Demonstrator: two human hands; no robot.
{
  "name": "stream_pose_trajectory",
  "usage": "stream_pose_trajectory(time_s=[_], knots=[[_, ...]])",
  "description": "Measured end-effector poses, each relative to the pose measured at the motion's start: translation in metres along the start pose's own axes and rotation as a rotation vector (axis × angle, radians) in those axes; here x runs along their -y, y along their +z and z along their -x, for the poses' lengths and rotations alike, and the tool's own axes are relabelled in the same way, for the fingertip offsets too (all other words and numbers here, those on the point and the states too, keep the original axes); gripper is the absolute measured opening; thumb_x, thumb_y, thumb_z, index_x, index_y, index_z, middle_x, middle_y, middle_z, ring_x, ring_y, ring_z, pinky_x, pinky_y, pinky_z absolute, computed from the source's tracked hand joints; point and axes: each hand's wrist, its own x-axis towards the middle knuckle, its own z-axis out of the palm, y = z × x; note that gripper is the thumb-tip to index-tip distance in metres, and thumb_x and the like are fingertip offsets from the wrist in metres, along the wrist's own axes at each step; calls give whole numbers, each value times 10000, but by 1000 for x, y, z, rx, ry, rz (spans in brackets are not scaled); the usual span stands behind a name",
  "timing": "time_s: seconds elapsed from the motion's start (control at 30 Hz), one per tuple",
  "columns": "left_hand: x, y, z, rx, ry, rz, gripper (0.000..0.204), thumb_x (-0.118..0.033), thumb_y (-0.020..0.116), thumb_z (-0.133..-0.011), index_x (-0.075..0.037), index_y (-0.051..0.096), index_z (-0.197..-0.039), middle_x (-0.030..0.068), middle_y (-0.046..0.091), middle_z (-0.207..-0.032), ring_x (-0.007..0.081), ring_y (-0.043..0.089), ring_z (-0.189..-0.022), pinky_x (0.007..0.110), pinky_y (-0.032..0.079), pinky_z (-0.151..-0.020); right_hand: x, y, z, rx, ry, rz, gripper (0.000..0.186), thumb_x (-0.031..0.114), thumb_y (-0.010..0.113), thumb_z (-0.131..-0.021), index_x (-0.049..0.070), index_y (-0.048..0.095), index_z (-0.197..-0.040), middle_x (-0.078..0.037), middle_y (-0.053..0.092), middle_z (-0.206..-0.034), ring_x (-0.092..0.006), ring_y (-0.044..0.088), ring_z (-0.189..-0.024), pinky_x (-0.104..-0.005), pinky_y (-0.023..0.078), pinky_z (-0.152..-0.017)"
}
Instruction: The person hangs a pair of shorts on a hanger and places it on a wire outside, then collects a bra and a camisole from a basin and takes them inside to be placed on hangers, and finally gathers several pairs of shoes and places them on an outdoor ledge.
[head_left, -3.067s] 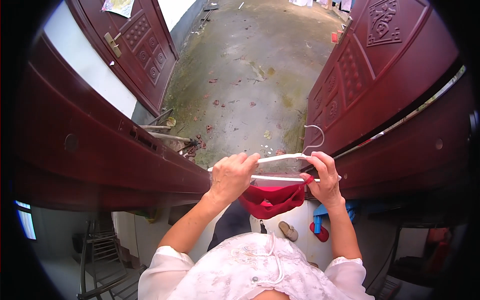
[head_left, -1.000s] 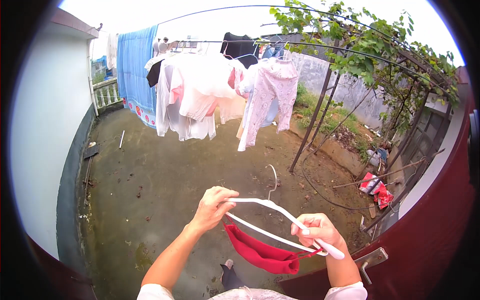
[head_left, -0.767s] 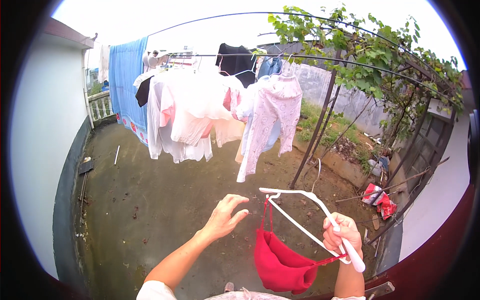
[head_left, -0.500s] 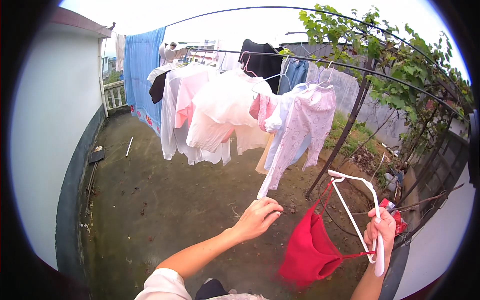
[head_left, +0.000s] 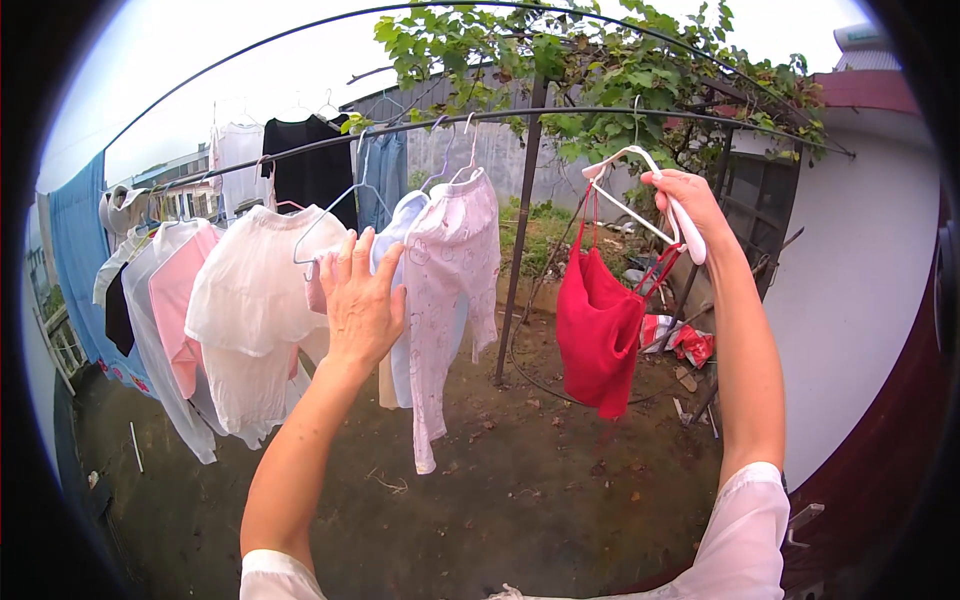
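My right hand is closed on a white plastic hanger raised just below the line. A red strappy garment dangles from that hanger by its straps. My left hand is lifted with its fingers apart, at a blue hanger among the hung clothes; whether it touches them I cannot tell. Beside it hang a white blouse and pale pink printed trousers.
Behind are a black top, jeans and a blue sheet. A metal post rises under leafy vines. A white wall stands at right, above the damp ground.
I have moved from the doorway out to the clothesline. My left hand has let go of the hanger and risen to the clothes; my right hand has lifted the hanger higher.
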Motion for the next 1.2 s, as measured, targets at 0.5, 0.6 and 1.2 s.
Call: stream_pose_trajectory(time_s=[0.5,0.6,1.2], knots=[[4,24,33,138,-152,252,439,0,614,-724,-80,515,-1144,176,437,-1250,372,457,-1125,427,375,-936,-63,-34,-115,99,130,384,207,192,550,-887,14,618,-969,1,577,-633,-82,449,-508,-251,349,-466],[-3,26,38,67,-177,329,431,4,631,-708,-66,523,-1120,185,417,-1277,383,444,-1137,444,339,-963,-83,-34,-113,95,20,369,239,215,543,-896,22,627,-1009,7,565,-629,-66,416,-500,-238,310,-460],[-110,151,4,86,158,264,247,-35,634,-668,-72,594,-909,134,526,-1133,310,446,-1184,501,269,-1037,-85,-65,-115,60,-85,588,232,223,482,-936,40,602,-1015,26,543,-631,-43,421,-495,-217,335,-455]])
